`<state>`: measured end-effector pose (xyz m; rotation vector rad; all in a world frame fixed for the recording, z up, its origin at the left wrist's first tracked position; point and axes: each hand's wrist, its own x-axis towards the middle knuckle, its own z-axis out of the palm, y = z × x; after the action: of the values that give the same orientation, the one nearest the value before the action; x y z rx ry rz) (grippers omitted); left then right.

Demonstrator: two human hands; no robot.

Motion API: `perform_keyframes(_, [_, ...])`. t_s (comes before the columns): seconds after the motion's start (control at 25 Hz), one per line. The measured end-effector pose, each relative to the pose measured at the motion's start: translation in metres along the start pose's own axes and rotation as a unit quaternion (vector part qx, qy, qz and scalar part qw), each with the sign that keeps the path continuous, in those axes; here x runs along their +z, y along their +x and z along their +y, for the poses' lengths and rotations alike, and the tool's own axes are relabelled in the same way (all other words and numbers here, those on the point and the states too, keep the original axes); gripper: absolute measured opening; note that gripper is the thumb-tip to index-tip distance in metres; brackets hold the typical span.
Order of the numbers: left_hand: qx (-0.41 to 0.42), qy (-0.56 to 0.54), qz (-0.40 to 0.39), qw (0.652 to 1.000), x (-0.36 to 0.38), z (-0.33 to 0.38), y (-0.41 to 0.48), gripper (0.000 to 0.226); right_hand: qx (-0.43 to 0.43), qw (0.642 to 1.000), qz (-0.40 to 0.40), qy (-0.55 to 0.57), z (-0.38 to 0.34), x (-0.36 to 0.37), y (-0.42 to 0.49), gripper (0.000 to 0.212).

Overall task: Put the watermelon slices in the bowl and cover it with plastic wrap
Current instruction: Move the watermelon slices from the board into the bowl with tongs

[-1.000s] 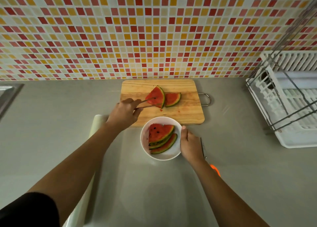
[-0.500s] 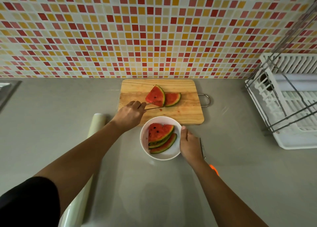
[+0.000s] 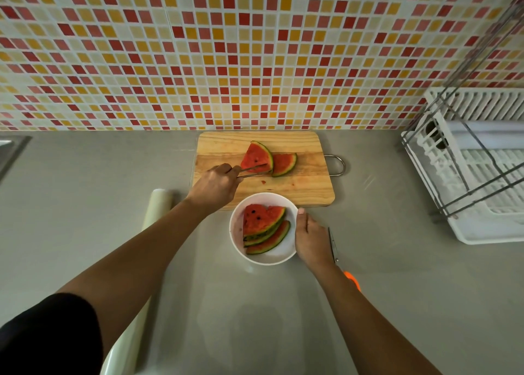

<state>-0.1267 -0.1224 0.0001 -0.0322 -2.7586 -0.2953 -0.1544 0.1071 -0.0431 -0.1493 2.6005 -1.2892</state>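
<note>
My left hand [image 3: 216, 185] grips thin metal tongs [image 3: 253, 171] whose tips pinch a watermelon slice [image 3: 256, 157], tilted up over the wooden cutting board [image 3: 300, 187]. A second slice [image 3: 284, 164] lies flat on the board just to its right. In front of the board stands a white bowl [image 3: 236, 227] holding several slices [image 3: 262, 223]. My right hand [image 3: 311, 236] rests against the bowl's right rim, steadying it. A roll of plastic wrap [image 3: 156, 208] lies on the counter to the left, partly hidden under my left arm.
Scissors [image 3: 333, 243] with an orange handle lie right of my right hand. A white dish rack [image 3: 482, 170] with a metal frame fills the right side. A sink edge [image 3: 11, 150] shows at far left. The tiled wall stands close behind the board.
The slice held in the tongs has shifted slightly on the board and stays tilted up. My right hand and the bowl have stayed put.
</note>
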Motion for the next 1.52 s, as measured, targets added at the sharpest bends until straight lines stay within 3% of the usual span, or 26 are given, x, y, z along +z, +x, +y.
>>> perform_keyframes(0.2, [0.036, 0.017, 0.000, 0.999, -0.004, -0.006, -0.003, 0.031, 0.000, 1.000, -0.004, -0.003, 0.000, -0.001, 0.000, 0.047])
perform_keyframes(0.6, [0.152, 0.212, 0.039, 0.965, 0.018, -0.009, -0.010, 0.033, 0.002, 1.000, -0.002, 0.000, -0.001, -0.001, 0.000, 0.047])
perform_keyframes(0.92, [0.171, 0.149, 0.107, 0.968, 0.006, -0.019, -0.012, 0.025, -0.001, 1.000, -0.005, -0.003, -0.002, -0.001, -0.001, 0.046])
perform_keyframes(1.04, [0.106, 0.106, 0.121, 0.981, 0.000, -0.014, -0.005, 0.022, -0.010, 1.000, -0.002, -0.007, -0.003, -0.001, 0.000, 0.047])
perform_keyframes(1.16, [-0.036, 0.020, 0.130, 0.991, -0.006, -0.010, -0.004, 0.021, -0.012, 1.000, -0.002, -0.008, -0.002, -0.001, -0.001, 0.046])
perform_keyframes(1.36, [-0.275, -0.097, 0.130, 0.948, -0.002, -0.015, -0.020, 0.022, -0.007, 1.000, -0.004, -0.006, -0.002, -0.002, -0.001, 0.046])
perform_keyframes(1.52, [-0.342, -0.152, 0.115, 0.920, 0.006, -0.020, -0.029, 0.026, -0.002, 1.000, -0.004, -0.007, -0.002, -0.002, -0.001, 0.044])
